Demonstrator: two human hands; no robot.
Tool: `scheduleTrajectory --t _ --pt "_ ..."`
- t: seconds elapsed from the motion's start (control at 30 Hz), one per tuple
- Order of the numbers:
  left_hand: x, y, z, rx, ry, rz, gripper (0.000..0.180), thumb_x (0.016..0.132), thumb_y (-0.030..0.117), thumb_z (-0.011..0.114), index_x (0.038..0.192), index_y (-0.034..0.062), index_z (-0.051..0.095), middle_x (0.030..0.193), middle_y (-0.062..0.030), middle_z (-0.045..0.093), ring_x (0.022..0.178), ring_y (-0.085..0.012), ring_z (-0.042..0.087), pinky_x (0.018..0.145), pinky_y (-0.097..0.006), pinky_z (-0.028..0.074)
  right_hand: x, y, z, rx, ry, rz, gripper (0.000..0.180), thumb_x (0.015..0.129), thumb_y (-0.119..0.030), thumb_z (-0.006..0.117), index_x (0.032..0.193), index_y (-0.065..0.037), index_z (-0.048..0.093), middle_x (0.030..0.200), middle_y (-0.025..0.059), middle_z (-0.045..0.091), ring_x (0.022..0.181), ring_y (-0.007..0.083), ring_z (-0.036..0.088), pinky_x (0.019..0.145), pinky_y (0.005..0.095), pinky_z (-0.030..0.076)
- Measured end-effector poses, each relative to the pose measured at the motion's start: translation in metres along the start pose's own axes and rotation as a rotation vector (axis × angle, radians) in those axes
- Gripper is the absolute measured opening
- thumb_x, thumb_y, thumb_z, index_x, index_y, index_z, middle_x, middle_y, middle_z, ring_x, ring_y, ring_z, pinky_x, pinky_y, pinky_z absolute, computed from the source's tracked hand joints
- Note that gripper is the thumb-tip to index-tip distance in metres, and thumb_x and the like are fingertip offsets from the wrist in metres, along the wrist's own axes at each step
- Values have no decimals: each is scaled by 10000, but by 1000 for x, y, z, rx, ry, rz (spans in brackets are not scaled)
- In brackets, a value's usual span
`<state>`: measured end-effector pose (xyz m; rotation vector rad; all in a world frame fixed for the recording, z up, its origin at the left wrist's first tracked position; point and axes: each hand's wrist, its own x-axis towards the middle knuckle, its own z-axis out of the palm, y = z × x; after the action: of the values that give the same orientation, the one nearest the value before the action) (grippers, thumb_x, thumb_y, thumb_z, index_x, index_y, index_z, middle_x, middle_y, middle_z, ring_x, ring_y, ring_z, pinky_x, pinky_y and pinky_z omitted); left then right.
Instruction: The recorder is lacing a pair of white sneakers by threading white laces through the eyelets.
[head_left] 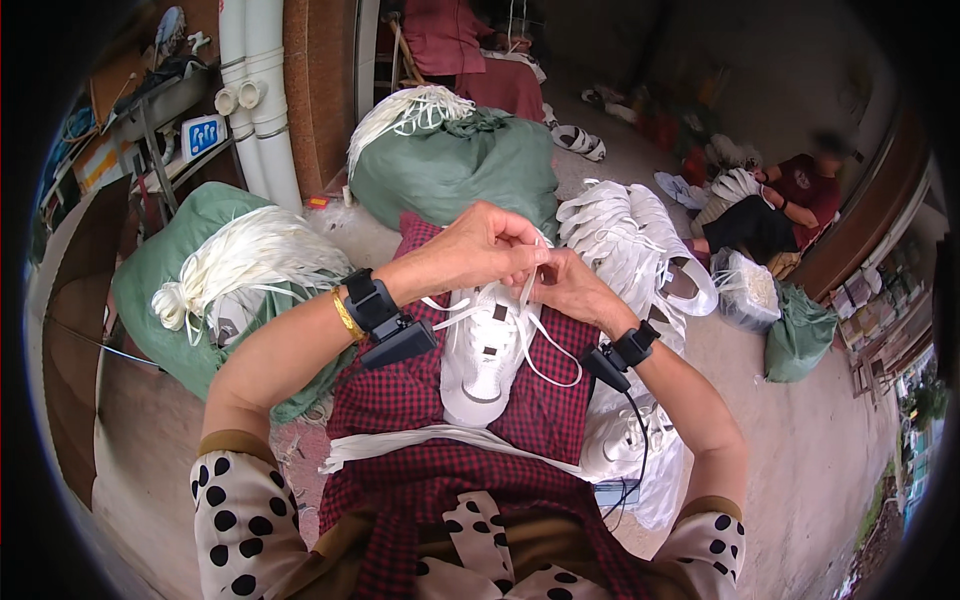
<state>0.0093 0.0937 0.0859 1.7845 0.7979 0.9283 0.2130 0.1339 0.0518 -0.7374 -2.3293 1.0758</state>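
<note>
Both left hand (492, 247) and right hand (574, 287) pinch a white lace (527, 290), fingertips nearly closed, above a white shoe (478, 372) on checked cloth (395, 395). Lace probably limp, light, best gripped near its end; shoe likely soft-sided, steadied mid-body.

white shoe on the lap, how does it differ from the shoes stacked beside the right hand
The lap shoe lies singly on the checked cloth, toe toward the wearer, while the stacked shoes overlap in close rows. The lap shoe has a lace pinched by the left hand and right hand; neither hand holds the stacked shoes. Both are white.
</note>
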Motion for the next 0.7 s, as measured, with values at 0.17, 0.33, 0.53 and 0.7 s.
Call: scheduleTrajectory --t 0.17,0.33,0.53,0.7 --pt "0 -7 -2 75 209 58 194 964 178 669 968 -3 737 807 -9 659 646 -45 598 516 -207 459 -4 11 12 141 127 70 272 1005 -324 607 983 -74 712 783 -41 642 716 52 521 639 239 414" --pt "-71 -77 -126 232 812 -61 205 917 224 715 931 22 741 696 13 626 592 -49 537 507 -224 404 -62 35 -46 602 663 212 273 1005 -320 608 1082 -74 698 876 8 720 780 57 622 636 210 445" --pt "-116 -91 -193 302 953 -238 224 882 150 717 1049 2 729 870 -72 681 691 -131 580 649 -272 508 -135 66 -102 544 880 325 398 966 -358 660 1208 -44 638 861 4 715 757 63 635 595 207 423" --pt "-85 -66 -100 653 647 28 323 820 43 699 1140 53 659 1077 -76 616 962 -174 598 678 -266 496 -121 55 -70 -416 711 370 543 844 -142 725 1337 -15 535 934 89 694 847 197 637 637 305 507"
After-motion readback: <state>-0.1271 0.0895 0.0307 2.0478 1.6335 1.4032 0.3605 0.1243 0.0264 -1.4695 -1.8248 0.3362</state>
